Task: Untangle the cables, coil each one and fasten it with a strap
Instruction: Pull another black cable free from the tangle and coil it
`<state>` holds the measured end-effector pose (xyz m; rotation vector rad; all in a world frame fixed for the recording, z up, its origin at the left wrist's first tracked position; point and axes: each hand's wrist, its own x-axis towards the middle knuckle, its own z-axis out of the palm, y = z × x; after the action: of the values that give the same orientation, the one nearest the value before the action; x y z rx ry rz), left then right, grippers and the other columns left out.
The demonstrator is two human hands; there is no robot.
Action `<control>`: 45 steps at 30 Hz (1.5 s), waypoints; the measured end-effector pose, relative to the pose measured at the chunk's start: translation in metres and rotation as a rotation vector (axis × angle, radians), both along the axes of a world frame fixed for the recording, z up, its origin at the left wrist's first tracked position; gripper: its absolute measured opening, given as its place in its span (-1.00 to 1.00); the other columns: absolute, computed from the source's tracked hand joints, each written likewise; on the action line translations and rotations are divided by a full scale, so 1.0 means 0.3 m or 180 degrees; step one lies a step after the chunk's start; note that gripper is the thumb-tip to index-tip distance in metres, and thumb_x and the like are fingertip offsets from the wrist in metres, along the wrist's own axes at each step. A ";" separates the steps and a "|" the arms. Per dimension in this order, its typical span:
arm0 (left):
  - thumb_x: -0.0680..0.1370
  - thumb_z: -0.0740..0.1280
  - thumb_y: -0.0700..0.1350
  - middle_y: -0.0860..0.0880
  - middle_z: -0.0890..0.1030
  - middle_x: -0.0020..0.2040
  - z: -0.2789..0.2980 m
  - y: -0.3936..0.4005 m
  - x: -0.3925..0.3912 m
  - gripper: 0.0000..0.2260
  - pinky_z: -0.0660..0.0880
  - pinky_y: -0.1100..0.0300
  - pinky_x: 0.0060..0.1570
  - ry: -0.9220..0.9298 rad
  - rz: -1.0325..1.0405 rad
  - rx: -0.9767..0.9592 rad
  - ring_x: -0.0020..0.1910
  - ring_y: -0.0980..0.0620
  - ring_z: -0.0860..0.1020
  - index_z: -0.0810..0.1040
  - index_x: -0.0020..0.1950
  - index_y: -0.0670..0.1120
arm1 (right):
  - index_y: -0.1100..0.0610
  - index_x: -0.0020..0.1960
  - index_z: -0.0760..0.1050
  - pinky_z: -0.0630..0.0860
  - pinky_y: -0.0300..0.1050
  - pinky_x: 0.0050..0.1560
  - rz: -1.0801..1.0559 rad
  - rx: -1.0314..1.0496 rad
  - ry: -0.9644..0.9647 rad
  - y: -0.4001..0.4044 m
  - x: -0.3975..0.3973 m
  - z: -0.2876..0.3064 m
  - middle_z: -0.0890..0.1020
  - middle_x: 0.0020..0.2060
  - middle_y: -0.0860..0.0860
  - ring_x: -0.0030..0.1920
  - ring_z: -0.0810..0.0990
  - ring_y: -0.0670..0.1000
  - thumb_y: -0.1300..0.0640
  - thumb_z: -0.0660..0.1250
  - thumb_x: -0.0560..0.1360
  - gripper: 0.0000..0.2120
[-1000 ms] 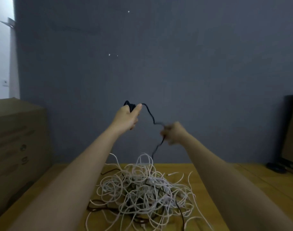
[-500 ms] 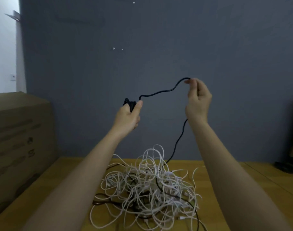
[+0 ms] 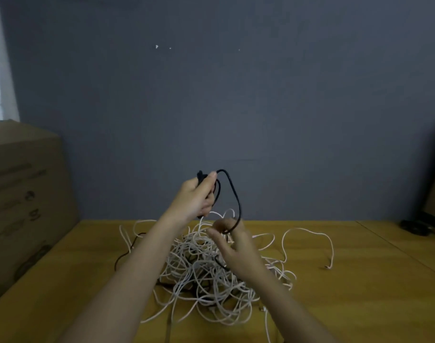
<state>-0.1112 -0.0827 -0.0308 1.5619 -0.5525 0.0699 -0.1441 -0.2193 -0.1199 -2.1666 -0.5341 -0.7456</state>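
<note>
At the centre of the frame the left hand (image 3: 195, 196) is raised above the surface (image 3: 360, 293), its fingers and thumb curled round a small bundle of black cable (image 3: 232, 191) already gathered into loops. From the thumb tip the cable arches up and to the right, then drops in a long curve to the right hand (image 3: 232, 246), which sits lower and just right of centre. There the cable hooks round the raised fingers; the thumb and forefinger seem to close on it, though the blur makes the exact grip hard to read.

Below both hands, spread over the middle of the wooden surface, lies a tangled heap of white cables (image 3: 206, 276) with a few dark strands threaded through it. One white loop (image 3: 310, 243) trails out to the right of the heap, its end resting on the wood.

A cardboard box (image 3: 26, 194) fills the left edge of the frame. A dark grey wall (image 3: 236, 95) rises behind the surface. At the far right edge stands a dark object (image 3: 434, 181), partly cut off, with a black base (image 3: 414, 227).
</note>
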 end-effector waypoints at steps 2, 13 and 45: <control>0.64 0.14 0.06 0.06 0.22 -0.53 -0.001 -0.003 0.006 -0.68 0.18 0.26 -0.53 -0.0012 0.0123 -0.0121 -0.58 0.11 0.18 0.27 -0.25 -0.07 | -0.08 -0.13 0.43 0.41 -0.25 -0.22 0.0218 0.0827 -0.0008 0.019 -0.046 0.002 0.51 -0.31 -0.15 -0.30 0.46 -0.18 -0.18 0.12 0.56 -0.77; 0.60 0.21 0.12 0.12 0.32 -0.56 -0.005 0.071 0.000 -0.65 0.24 0.32 -0.55 -0.0650 0.0201 0.1065 -0.60 0.15 0.28 0.27 -0.27 -0.07 | 0.15 -0.06 0.58 0.29 -0.39 -0.29 -0.1456 0.0885 -0.1765 -0.234 0.017 0.448 0.50 -0.24 -0.03 -0.28 0.38 -0.16 0.11 0.30 0.56 -0.87; 0.55 0.14 0.21 0.11 0.27 -0.56 0.061 0.031 -0.028 -0.65 0.26 0.30 -0.54 -0.0149 -0.0033 -0.1295 -0.62 0.14 0.21 0.36 -0.21 -0.07 | -0.01 0.41 0.37 0.42 -0.14 -0.29 -0.0931 -0.1146 -0.0053 -0.111 0.032 0.072 0.67 -0.05 0.00 -0.13 0.62 0.08 0.09 0.12 0.64 -0.65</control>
<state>-0.1196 -0.0734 -0.0126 1.1632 -0.5446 0.1991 -0.1346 -0.2526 -0.0982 -2.6134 -0.3851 -0.8768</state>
